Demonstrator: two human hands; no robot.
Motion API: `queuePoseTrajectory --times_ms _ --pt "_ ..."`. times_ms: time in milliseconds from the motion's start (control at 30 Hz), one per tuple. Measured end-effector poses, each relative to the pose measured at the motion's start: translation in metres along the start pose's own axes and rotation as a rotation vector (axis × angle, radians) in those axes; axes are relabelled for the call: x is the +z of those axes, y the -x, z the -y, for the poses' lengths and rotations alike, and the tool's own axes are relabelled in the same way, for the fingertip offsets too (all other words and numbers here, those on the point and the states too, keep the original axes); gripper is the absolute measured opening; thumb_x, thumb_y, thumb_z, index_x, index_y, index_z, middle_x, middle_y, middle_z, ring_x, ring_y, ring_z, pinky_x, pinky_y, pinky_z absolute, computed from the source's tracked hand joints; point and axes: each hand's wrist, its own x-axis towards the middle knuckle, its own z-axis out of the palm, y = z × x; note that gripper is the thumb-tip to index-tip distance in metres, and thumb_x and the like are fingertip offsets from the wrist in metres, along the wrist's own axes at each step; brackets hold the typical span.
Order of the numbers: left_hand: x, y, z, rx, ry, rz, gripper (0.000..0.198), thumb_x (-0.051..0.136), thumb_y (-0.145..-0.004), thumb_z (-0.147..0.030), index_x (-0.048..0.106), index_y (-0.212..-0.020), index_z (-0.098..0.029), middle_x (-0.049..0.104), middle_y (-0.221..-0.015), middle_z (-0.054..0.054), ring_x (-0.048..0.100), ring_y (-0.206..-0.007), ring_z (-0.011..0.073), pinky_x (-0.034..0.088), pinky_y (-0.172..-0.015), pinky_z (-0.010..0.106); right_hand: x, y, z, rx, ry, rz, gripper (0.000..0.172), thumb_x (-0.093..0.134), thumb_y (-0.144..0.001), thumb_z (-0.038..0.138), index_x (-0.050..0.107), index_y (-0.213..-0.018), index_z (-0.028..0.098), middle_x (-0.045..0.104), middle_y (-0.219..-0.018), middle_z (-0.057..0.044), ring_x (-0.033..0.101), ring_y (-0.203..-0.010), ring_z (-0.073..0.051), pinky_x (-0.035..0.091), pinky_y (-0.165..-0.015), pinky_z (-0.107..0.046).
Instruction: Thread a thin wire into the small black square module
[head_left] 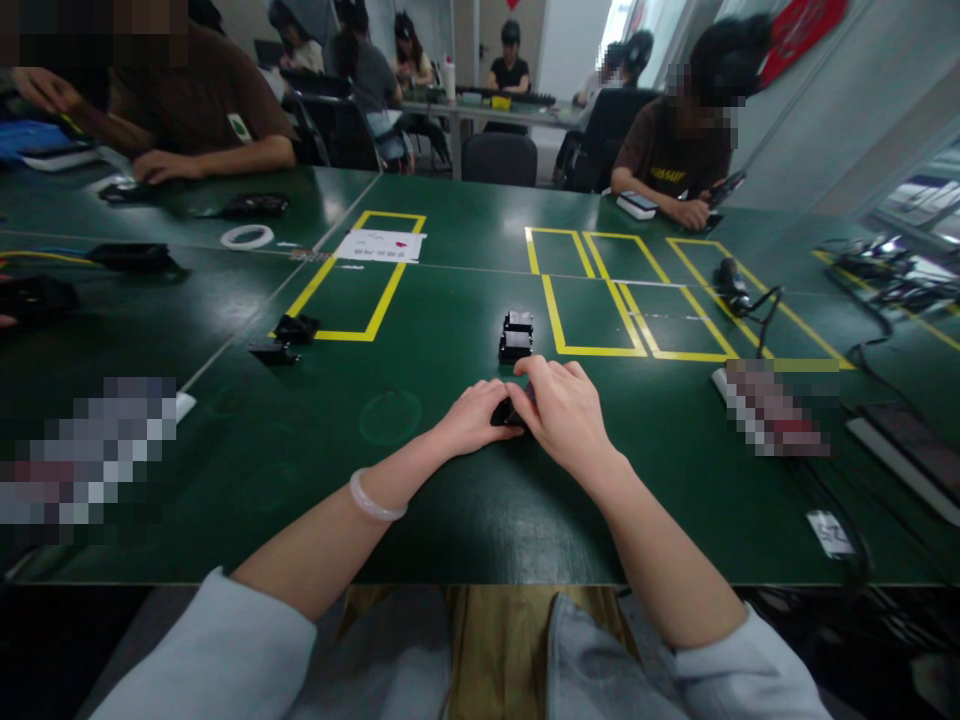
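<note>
My left hand (475,417) and my right hand (568,412) meet just above the green table (465,520). Both are closed around a small black part (511,411), pinched between thumbs and fingers. Most of that part is hidden by my hands, so its kind cannot be made out. Directly beyond my fingers, two small black box-shaped pieces with shiny grey tops (516,343) stand one behind the other. Farther left lie two more black pieces (298,328), near a corner of a yellow tape outline.
Yellow tape rectangles (600,351) mark the table. A paper label (381,246) and a tape roll (247,237) lie at the back left. Pixelated devices flank me, with cables (862,530) on the right. Across the table, co-workers (202,110) sit working.
</note>
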Motion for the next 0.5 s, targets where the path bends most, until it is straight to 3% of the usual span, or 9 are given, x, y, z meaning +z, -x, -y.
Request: queuePoseTrajectory --times_ms 233,500 --pt "0.0007 -0.0005 0.0023 0.037 -0.031 -0.005 0.036 0.071 -0.077 -0.040 0.057 -0.104 -0.020 0.061 -0.103 0.006 0.056 -0.097 0.0269 0.045 -0.085 0.041 0.0000 0.0001 0.0003 -0.017 0.017 -0.017 0.017 0.041 -0.092 0.019 0.057 -0.099 0.018 0.065 -0.081 -0.003 0.056 -0.073 -0.017 0.031 -0.073 -0.030" --pt "0.0020 0.0004 0.0032 0.033 -0.025 -0.019 0.038 0.071 -0.077 -0.042 0.057 -0.104 -0.020 0.060 -0.107 0.006 0.056 -0.098 0.0269 0.045 -0.086 0.041 -0.0001 -0.0004 -0.0011 -0.019 0.037 -0.012 0.020 0.040 -0.097 0.029 0.057 -0.090 0.020 0.062 -0.072 -0.001 0.054 -0.068 -0.016 0.031 -0.071 -0.030"
